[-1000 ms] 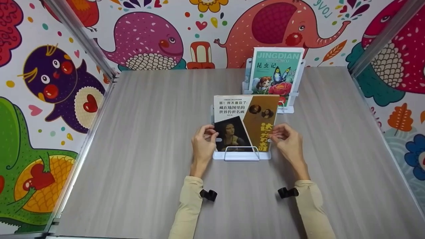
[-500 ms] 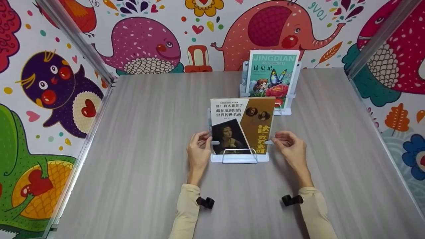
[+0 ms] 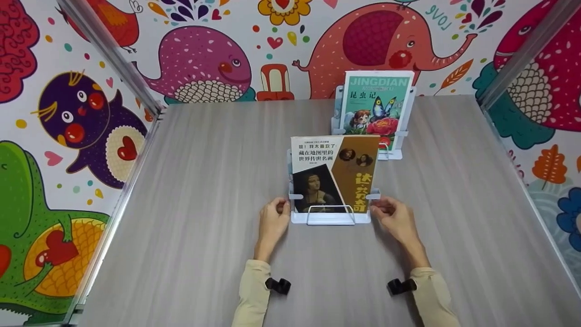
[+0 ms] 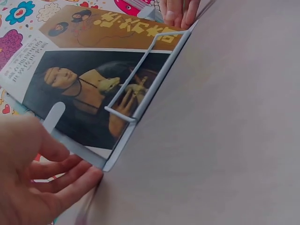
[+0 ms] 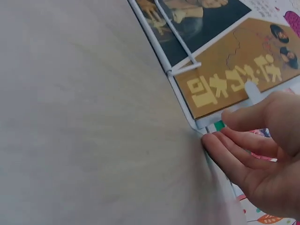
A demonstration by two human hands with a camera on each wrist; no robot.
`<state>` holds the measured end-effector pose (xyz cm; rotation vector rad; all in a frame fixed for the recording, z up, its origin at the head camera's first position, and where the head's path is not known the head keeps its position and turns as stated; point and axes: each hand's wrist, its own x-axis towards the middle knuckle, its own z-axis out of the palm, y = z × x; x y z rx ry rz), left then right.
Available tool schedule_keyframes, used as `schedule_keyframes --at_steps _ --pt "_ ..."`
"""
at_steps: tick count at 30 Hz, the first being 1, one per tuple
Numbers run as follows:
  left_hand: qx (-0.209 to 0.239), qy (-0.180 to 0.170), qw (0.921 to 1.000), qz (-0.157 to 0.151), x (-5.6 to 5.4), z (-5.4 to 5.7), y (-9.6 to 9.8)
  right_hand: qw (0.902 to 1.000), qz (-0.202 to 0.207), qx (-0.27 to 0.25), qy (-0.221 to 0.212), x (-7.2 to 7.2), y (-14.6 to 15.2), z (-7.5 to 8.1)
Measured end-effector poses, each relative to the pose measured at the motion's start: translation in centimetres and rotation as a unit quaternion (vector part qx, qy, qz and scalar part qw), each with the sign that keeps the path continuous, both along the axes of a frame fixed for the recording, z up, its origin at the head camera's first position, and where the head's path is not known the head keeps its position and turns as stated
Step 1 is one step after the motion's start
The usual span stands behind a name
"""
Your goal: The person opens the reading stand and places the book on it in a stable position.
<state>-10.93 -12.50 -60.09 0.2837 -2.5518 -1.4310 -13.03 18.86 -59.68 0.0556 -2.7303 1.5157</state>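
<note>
A book point(image 3: 333, 172) with a white and brown cover and a portrait painting leans upright in a white book stand point(image 3: 330, 219), its wire rest across the front. My left hand point(image 3: 273, 222) is at the stand's lower left corner. In the left wrist view its fingers point(image 4: 77, 185) reach the corner, fairly straight, with the thumb near the side edge. At the lower right corner is my right hand point(image 3: 396, 220). In the right wrist view, its fingertips point(image 5: 209, 140) touch the stand's base, and its thumb lies beside the edge. Small side clips point(image 3: 296, 196) overlap the cover.
Behind, slightly right, a green book point(image 3: 376, 104) stands in a second white stand point(image 3: 406, 131). Both stands rest on a grey wood-grain table point(image 3: 204, 181). Walls printed with cartoon animals and metal posts point(image 3: 113, 54) border the table.
Both hands have moved from the side clips and cover edges down to the stand's lower corners. The books and stands keep their places; the whole view shifts slightly.
</note>
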Motion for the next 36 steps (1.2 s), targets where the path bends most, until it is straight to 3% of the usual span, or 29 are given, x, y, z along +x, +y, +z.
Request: schedule_keyframes --at_steps 10,17,26,31,36 --pt "0.003 -0.008 0.9999 0.009 0.3 0.0 0.0 0.9999 -0.010 0.010 0.003 0.2 -0.9 0.3" --pt "0.010 -0.006 0.9999 0.009 0.1 0.3 -1.0 0.9994 0.022 -0.026 -0.003 -0.3 -2.2 0.5" --pt "0.029 -0.007 0.9985 0.045 -0.7 0.6 -3.1 0.9940 0.076 -0.078 -0.009 -1.4 -5.2 0.8" --pt "0.033 -0.006 0.9973 0.065 -1.4 0.7 -4.3 0.9896 0.107 -0.091 -0.029 -2.0 -6.7 0.9" --pt "0.014 -0.014 0.9978 0.063 -1.5 0.9 -5.1 0.9886 0.119 -0.087 -0.031 -2.3 -7.7 0.8"
